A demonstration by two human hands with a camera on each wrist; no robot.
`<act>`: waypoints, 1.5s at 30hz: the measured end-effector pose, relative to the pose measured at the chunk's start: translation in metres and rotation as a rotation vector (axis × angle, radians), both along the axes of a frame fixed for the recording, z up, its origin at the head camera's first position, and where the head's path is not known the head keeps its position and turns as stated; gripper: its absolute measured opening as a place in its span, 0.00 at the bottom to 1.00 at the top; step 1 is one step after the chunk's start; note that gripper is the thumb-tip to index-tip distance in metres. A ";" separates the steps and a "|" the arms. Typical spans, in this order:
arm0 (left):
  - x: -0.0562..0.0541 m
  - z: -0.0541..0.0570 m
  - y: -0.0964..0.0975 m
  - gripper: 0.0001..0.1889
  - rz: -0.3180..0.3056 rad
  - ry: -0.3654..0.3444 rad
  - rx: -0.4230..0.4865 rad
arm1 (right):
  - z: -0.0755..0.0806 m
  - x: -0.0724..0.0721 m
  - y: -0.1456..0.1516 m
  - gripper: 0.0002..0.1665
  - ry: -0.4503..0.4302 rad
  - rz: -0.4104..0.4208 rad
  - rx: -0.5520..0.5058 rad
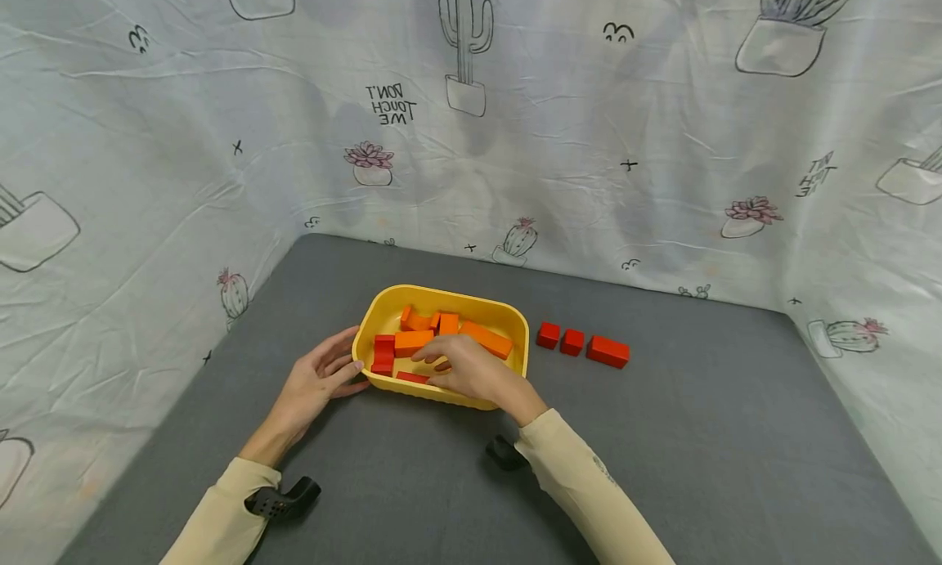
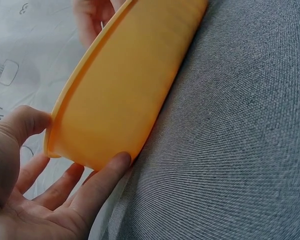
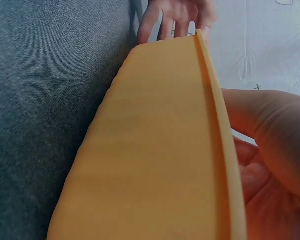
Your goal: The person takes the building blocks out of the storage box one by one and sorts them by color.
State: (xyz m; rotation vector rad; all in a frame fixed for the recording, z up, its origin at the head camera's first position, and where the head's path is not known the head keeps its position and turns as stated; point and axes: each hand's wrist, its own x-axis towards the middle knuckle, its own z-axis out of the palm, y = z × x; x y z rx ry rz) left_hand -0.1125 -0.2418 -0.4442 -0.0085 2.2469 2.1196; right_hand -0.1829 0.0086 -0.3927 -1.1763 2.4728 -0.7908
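Observation:
A yellow plastic bin stands on the grey table, with orange blocks and red blocks lying in it. My left hand rests at the bin's left end. In the left wrist view its fingers touch the outer end wall and the thumb lies at the rim. Over the near wall, my right hand reaches into the bin. Its thumb and fingers are apart, close to a flat red block, and no block shows between them. The bin's near wall hides these fingertips in the right wrist view.
Two small red cubes and a longer red block lie in a row to the right of the bin. A white cloth with plant drawings hangs behind and beside the table. Black wrist cameras sit on both forearms.

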 end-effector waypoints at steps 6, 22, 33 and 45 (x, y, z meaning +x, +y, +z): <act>0.001 0.002 0.005 0.33 -0.010 0.000 -0.012 | -0.007 -0.005 -0.002 0.20 -0.070 0.005 0.048; 0.001 0.004 0.010 0.33 -0.020 0.009 0.004 | -0.019 -0.010 -0.001 0.19 0.071 -0.011 0.042; 0.001 0.001 0.008 0.33 -0.016 0.005 0.018 | -0.012 -0.006 0.007 0.19 0.094 -0.065 -0.070; 0.001 -0.002 0.003 0.33 0.016 -0.002 -0.008 | -0.003 -0.010 0.040 0.14 0.126 -0.180 -0.255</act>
